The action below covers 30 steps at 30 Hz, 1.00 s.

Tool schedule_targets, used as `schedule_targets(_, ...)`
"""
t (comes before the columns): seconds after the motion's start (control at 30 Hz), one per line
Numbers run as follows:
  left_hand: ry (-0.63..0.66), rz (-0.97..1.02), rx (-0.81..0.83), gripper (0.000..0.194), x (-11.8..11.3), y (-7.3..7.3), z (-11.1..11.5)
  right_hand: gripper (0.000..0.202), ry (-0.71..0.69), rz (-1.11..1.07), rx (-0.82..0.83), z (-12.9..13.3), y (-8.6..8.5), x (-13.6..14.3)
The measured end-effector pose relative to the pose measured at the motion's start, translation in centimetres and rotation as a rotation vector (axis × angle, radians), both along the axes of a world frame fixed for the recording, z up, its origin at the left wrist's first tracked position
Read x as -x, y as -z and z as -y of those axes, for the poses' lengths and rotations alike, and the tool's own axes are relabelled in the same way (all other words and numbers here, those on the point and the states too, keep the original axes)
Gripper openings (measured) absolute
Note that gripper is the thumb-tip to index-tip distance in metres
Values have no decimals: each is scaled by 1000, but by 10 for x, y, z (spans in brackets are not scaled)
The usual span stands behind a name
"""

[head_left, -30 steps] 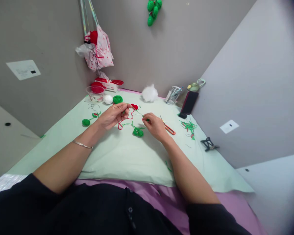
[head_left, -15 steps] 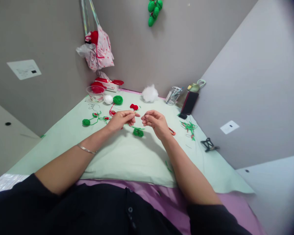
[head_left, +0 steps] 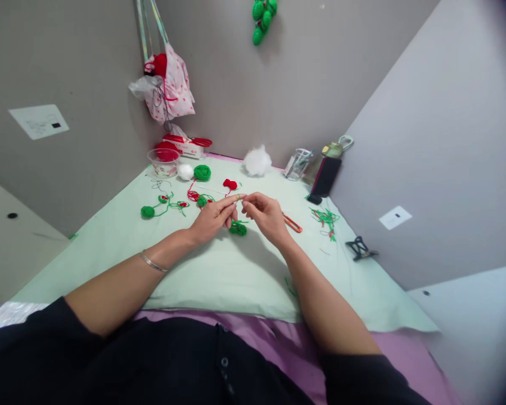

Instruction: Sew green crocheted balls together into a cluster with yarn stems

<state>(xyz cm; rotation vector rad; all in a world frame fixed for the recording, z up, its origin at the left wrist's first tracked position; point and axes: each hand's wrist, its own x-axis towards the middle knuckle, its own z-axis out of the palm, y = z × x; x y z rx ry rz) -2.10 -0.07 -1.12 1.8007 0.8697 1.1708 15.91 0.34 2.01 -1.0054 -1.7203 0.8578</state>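
My left hand (head_left: 215, 218) and my right hand (head_left: 265, 214) meet at the fingertips above the pale green cloth (head_left: 231, 275). The left index finger points toward the right hand, with a thin strand seemingly round its tip. The right fingers are pinched beside that fingertip; what they hold is too small to name. Just below the hands lies a green yarn piece (head_left: 238, 228). Behind them is a small red piece (head_left: 230, 184). More green yarn (head_left: 202, 201) shows beyond the left hand. An orange cutter (head_left: 293, 223) lies right of the right hand.
At the back left stand a clear tub (head_left: 163, 169), a white yarn ball (head_left: 185, 172) and a green ball (head_left: 202, 172). White stuffing (head_left: 257, 161), a pen holder (head_left: 297, 164) and a phone (head_left: 326, 177) line the back. Green scraps (head_left: 326, 219) and a black stand (head_left: 361, 248) lie right.
My hands have come together, closing the gap between their fingertips. The left index finger is now straighter, and more of the orange cutter shows.
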Motion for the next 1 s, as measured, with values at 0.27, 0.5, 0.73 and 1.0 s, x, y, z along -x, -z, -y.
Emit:
schedule_targets(0.27,-46,-83,-84,47,1,2,0,22,-1,95,-52,4,-2,0)
schedule_targets(0.5,-76,-121,-137,46,2,4,0,23,-50,52,21,6,-5,1)
schedule_targets(0.73,-94,-131,-170,47,2,3,0,23,-65,8,26,6,-3,2)
schedule_targets(1.0,-107,-154,-228,47,2,7,-2,24,0,85,-44,4,1,2)
